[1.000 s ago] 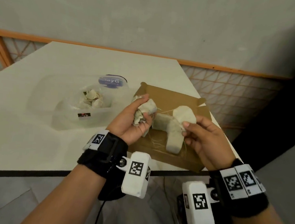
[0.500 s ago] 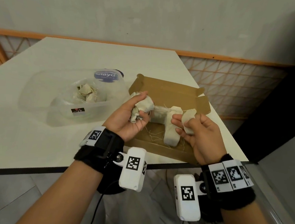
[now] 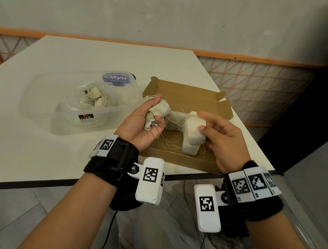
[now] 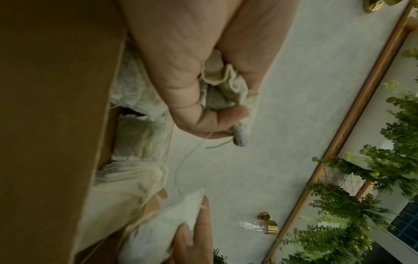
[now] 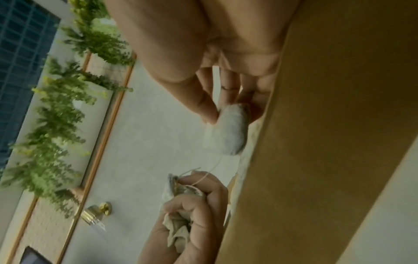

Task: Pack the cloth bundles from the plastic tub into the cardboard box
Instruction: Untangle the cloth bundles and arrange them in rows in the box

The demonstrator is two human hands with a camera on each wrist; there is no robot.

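Note:
My left hand (image 3: pixel 156 112) grips a crumpled cream cloth bundle (image 3: pixel 161 111) above the left edge of the open cardboard box (image 3: pixel 189 96). My right hand (image 3: pixel 201 121) pinches a smoother cloth bundle (image 3: pixel 195 132) just over the box, close above one bundle lying inside (image 3: pixel 189 151); another lies beside it (image 3: pixel 176 119). The left wrist view shows curled fingers round the crumpled bundle (image 4: pixel 222 85). In the right wrist view, thumb and fingers pinch the smooth bundle (image 5: pixel 230 130). The clear plastic tub (image 3: pixel 43 103) to the left holds several more bundles (image 3: pixel 94 97).
A blue-labelled lid or jar (image 3: pixel 115 78) stands behind the tub. The white table's front edge (image 3: pixel 56 182) runs just before my wrists, its right corner near the box. An orange lattice railing (image 3: pixel 250 86) lies beyond the table.
My right hand has brought its bundle lower, close over the bundle lying in the box. My left hand keeps the same grip on the crumpled bundle.

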